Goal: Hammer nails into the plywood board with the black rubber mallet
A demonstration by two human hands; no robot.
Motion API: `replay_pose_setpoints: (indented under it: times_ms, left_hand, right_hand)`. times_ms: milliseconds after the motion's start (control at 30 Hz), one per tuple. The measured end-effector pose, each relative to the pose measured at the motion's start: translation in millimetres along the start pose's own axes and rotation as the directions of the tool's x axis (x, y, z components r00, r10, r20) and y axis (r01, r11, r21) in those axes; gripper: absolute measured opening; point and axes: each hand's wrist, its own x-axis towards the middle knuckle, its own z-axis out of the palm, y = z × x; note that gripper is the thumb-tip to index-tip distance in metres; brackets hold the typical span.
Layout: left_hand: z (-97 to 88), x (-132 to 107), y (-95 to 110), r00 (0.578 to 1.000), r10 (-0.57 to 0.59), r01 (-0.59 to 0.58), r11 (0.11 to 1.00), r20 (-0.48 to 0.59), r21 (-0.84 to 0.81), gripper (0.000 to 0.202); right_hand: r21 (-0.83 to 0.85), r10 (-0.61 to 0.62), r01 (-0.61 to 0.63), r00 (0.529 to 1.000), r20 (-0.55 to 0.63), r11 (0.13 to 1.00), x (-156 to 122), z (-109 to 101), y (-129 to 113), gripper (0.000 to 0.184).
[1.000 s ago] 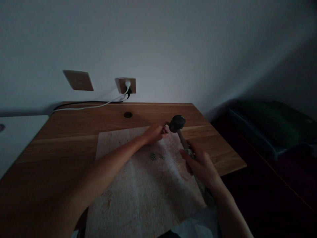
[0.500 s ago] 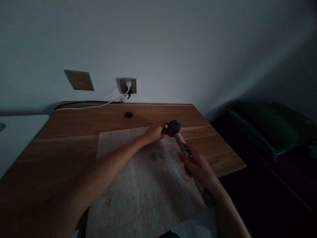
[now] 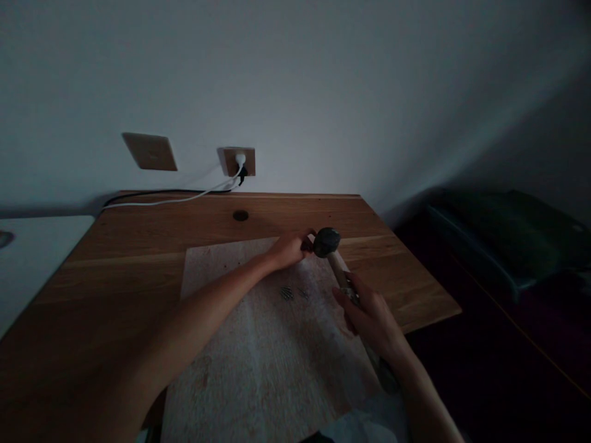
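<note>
My right hand (image 3: 372, 314) is wrapped around the light handle of a hammer (image 3: 326, 242) with a dark, rounded head. The hammer's head is up at the far right part of a pale, worn wooden board (image 3: 258, 363). Just left of the head, my left hand (image 3: 292, 248) has its fingers pinched together near the board's far edge. What lies between those fingertips is too dark to make out. Several small metal nails or screws (image 3: 286, 293) lie on the board between my two hands, in two little groups.
The board rests on a brown wooden desk (image 3: 148, 231) with a round cable hole (image 3: 241, 215). Behind it, a wall socket (image 3: 239, 162) holds white and black plugs with cables running left. A white surface (image 3: 41, 252) stands left; a green cushioned piece (image 3: 508, 240) is at right.
The hammer's head sits very slightly lower and further right in view, along with a small shift of the whole picture. Both hands keep their grips.
</note>
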Motion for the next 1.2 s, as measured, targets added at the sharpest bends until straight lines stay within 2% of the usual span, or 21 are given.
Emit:
replay_pose_setpoints:
  times_ms: [167, 300, 367, 433, 500, 533, 633, 700, 833, 967, 1200]
  left_hand:
    - [2.0, -2.0, -3.6, 1.0, 0.024, -0.025, 0.999, -0.007, -0.023, 0.048]
    - [1.9, -2.9, -4.3, 0.999, 0.049, -0.05, 0.997, -0.019, -0.056, 0.046]
    - [-4.2, -3.6, 1.1, 0.997, 0.078, -0.079, 0.997, -0.013, -0.016, 0.043]
    - [-15.5, -5.8, 12.6, 0.993, 0.116, -0.115, 0.989, -0.008, 0.099, 0.036]
    - [-29.1, -10.7, 29.7, 0.985, 0.164, -0.17, 0.96, 0.044, 0.221, 0.025]
    - [-35.4, -14.3, 39.3, 0.975, 0.193, -0.215, 0.943, 0.11, 0.253, 0.02]
    - [-45.7, -28.3, 65.3, 0.896, 0.229, -0.33, 0.917, 0.381, 0.224, 0.018]
    - [-44.5, -37.1, 75.5, 0.862, 0.202, -0.329, 0.921, 0.465, 0.21, 0.023]
    - [-34.3, -45.0, 77.5, 0.859, 0.145, -0.297, 0.922, 0.491, 0.247, 0.03]
    - [-28.7, -44.7, 71.8, 0.862, 0.142, -0.3, 0.916, 0.486, 0.265, 0.029]
    - [-32.7, -40.1, 67.3, 0.847, 0.104, -0.277, 0.924, 0.521, 0.265, 0.025]
  right_hand:
    - [0.015, 0.02, -0.02, 1.0, 0.005, 1.0, -8.6, -0.7, 5.2, 0.046]
    - [0.024, 0.06, -0.06, 0.998, 0.008, 0.998, -18.9, 2.5, 19.5, 0.046]
    - [0.003, 0.059, -0.059, 0.998, -0.022, 0.998, -22.6, 5.7, 28.2, 0.045]
    - [0.0, 0.07, -0.07, 0.996, -0.053, 0.998, -24.7, 9.1, 35.0, 0.048]
    - [0.027, 0.091, -0.089, 0.993, -0.073, 0.996, -25.2, 11.7, 39.0, 0.052]
    - [0.043, 0.096, -0.093, 0.992, -0.079, 0.995, -25.1, 12.6, 40.0, 0.054]
    - [0.076, 0.079, -0.072, 0.992, -0.1, 0.995, -24.2, 14.0, 41.0, 0.052]
    - [0.087, 0.067, -0.059, 0.993, -0.098, 0.994, -23.7, 14.5, 41.2, 0.05]
    - [0.08, 0.063, -0.055, 0.993, -0.102, 0.995, -24.2, 14.9, 41.5, 0.047]
    - [0.062, 0.046, -0.039, 0.992, -0.117, 0.997, -25.0, 14.2, 40.8, 0.045]
    - [0.068, 0.036, -0.026, 0.988, -0.148, 0.997, -24.7, 13.7, 39.7, 0.046]
